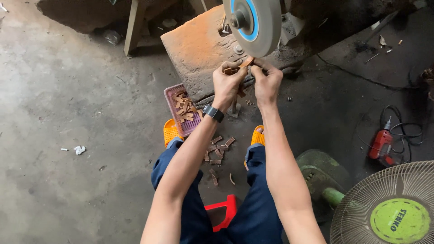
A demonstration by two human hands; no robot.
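My right hand [267, 80] pinches a small brown wooden piece [247, 62] and holds its tip against the lower rim of a grey grinding wheel [257, 22] with a blue hub. My left hand [228, 82], with a dark watch on the wrist, grips several similar brown pieces [229, 70] right beside it. The two hands touch each other under the wheel. A pink tray [174, 92] of more brown pieces lies on the floor to the left. Several loose pieces [219, 148] are scattered between my feet.
The wheel sits on a rusty orange block [194, 45]. I sit on a red stool [224, 210], in orange sandals. A red power drill [382, 143] with a black cable lies at right. A green floor fan [389, 208] stands at lower right. Bare concrete floor [68, 113] spreads left.
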